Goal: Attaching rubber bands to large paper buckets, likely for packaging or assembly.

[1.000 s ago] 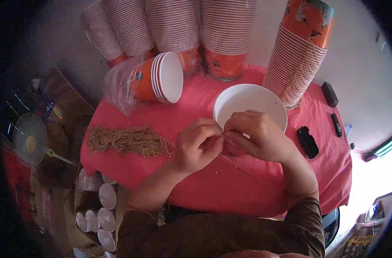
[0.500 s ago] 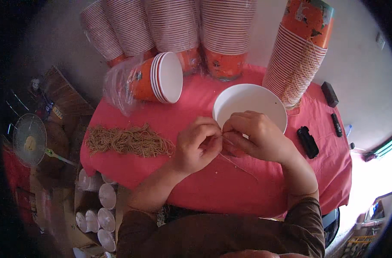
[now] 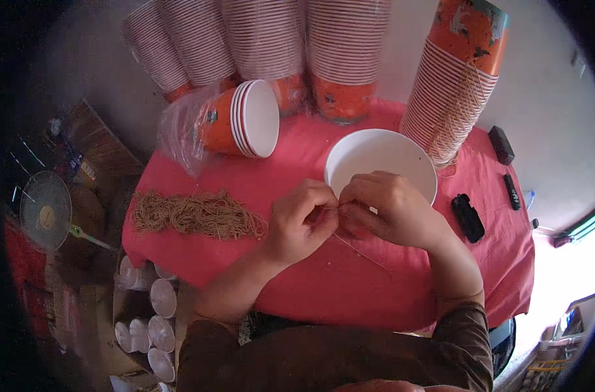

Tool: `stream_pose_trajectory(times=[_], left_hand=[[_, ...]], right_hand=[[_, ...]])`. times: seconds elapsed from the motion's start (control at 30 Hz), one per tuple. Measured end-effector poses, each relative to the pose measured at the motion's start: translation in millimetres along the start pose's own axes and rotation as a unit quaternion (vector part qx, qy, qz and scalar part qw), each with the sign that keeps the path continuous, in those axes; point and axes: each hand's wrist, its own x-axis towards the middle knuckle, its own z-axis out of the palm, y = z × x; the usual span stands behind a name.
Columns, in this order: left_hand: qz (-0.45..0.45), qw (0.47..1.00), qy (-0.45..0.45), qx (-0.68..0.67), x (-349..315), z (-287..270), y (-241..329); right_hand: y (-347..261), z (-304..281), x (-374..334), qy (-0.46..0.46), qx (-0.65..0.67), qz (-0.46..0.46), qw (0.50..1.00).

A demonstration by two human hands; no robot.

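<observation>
Both hands are doing fiddly fingertip stuff here, right up against each other in the middle of the surface [image 3: 350,294], which has a pinkish-red cloth over it. The left hand [image 3: 301,219] is curled in, thumb and index tips brought together in a pinch on a thin string [image 3: 361,252]. The right hand [image 3: 389,209] is bent over to meet it, thumb and forefinger nipping the same string, its other fingers folded in. The tips practically touch, so I can't tell exactly how the string runs between them. A loose end trails from under the fingertips, down and to the right across the cloth.

Just behind the right hand there's a big white bowl [image 3: 369,155], and that hand overlaps its near rim from this angle. Near the left hand, on its left side, lies a long tangled bundle of brown twine [image 3: 196,214]. Further back, a few nested orange paper tubs [image 3: 260,119] lie on their side, partly in clear plastic. Off to the right, a tall stack of tubs [image 3: 430,85] leans with strands hanging down it, and a black case [image 3: 468,218] sits nearer.
</observation>
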Motion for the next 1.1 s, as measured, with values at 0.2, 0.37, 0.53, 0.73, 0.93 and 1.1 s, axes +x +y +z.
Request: stream_pose_trajectory(times=[0.2, 0.37, 0.53, 0.73, 0.93, 1.1], left_hand=[[-0.021, 1.0, -0.02, 0.007, 1.2, -1.6, 2.5], [-0.023, 1.0, -0.017, -0.005, 1.1, 0.0, 2.4], [-0.013, 1.0, -0.016, -0.017, -2.0, 1.2, -2.3], [-0.022, 0.999, -0.017, -0.033, -1.3, 0.5, 0.1], [-0.003, 1.0, -0.006, -0.002, -1.4, 1.2, -1.9], [-0.01, 1.0, -0.002, -0.003, -2.8, 2.4, -2.1]], right_hand=[[-1.6, -1.5, 1.9, 0.008, 0.004, -0.013, 1.0], [-1.2, -1.3, 1.4, 0.013, -0.004, -0.013, 1.0], [-4.6, -3.7, 1.3, 0.009, 0.001, 0.011, 1.0], [-4.8, -4.1, -0.2, 0.01, 0.016, 0.029, 0.999], [-4.0, -2.1, 0.5, 0.02, 0.014, 0.022, 0.999], [-3.0, -2.0, -0.9, 0.014, 0.011, 0.031, 0.999]])
